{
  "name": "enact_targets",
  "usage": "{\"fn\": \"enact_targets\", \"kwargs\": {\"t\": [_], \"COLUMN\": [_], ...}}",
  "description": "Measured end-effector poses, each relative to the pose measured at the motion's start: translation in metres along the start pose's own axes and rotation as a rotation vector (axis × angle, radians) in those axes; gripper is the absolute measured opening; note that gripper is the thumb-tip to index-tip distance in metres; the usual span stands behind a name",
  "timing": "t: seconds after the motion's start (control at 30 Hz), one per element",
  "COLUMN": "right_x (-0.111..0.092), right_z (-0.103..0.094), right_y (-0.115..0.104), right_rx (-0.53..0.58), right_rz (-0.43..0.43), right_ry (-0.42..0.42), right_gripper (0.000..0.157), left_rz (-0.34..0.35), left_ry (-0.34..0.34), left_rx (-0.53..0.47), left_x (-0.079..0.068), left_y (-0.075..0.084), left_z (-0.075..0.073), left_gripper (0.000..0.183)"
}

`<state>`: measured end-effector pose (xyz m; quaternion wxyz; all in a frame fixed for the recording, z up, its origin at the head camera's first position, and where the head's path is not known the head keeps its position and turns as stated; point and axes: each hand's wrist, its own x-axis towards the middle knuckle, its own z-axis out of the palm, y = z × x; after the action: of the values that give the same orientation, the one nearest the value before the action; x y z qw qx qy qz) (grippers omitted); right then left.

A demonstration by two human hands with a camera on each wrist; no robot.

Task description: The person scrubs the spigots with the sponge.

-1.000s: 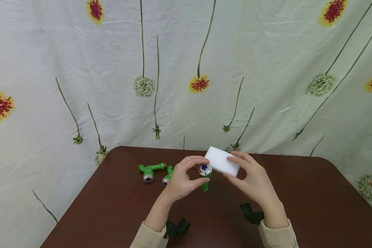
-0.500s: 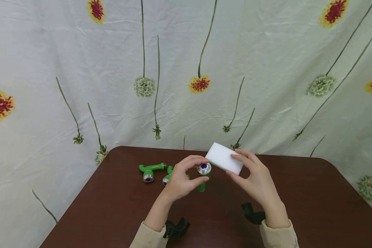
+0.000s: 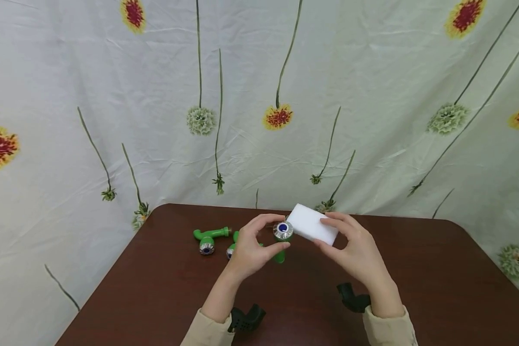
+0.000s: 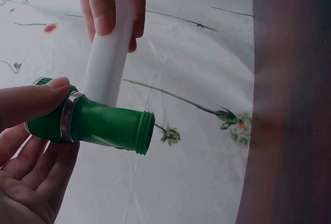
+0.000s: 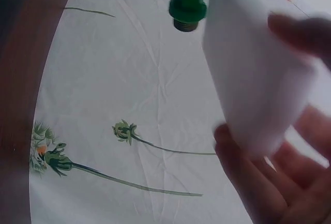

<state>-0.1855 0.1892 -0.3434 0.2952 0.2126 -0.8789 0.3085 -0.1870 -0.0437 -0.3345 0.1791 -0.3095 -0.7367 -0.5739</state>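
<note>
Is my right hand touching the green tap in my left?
Apart: the left wrist view shows a clear gap between the right hand and the green tap.

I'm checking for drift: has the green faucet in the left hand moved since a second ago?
Yes: in the head view, the held faucet shifted slightly up and left, against the table's far edge.

From where I stand, I can't read any text, label, brand, number or sign anywhere in view.
</note>
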Motion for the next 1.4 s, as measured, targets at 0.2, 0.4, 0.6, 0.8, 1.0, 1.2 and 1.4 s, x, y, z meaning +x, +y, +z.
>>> {"fn": "enact_targets", "kwargs": {"t": [0.2, 0.4, 0.6, 0.8, 1.0, 1.2, 1.4], "right_x": [0.000, 0.000, 0.001, 0.001, 0.000, 0.000, 0.000], "right_z": [0.000, -0.002, -0.004, -0.006, -0.006, -0.006, -0.004], "right_y": [-0.003, -0.004, -0.004, -0.005, -0.006, -0.009, -0.012], "right_rx": [0.029, 0.029, 0.063, 0.175, 0.237, 0.298, 0.244], "right_rz": [0.002, 0.029, 0.027, 0.041, -0.009, -0.063, -0.068], "right_ry": [0.009, 0.010, 0.026, 0.114, 0.105, 0.026, 0.003], "right_gripper": [0.041, 0.039, 0.038, 0.038, 0.044, 0.046, 0.042], "left_rz": [0.023, 0.031, 0.042, -0.047, -0.107, -0.122, -0.074], "left_ry": [0.040, 0.068, 0.068, 0.043, 0.046, 0.076, 0.091], "left_rx": [-0.003, -0.026, -0.062, -0.132, -0.155, -0.157, -0.154], "left_x": [0.000, 0.000, 0.000, 0.000, 0.000, 0.000, -0.001], "left_y": [-0.001, -0.001, -0.003, -0.003, -0.002, -0.004, -0.027], "left_z": [0.001, 0.001, 0.001, 0.001, 0.002, 0.003, 0.008], "left_gripper": [0.044, 0.044, 0.044, 0.047, 0.050, 0.052, 0.053]}}
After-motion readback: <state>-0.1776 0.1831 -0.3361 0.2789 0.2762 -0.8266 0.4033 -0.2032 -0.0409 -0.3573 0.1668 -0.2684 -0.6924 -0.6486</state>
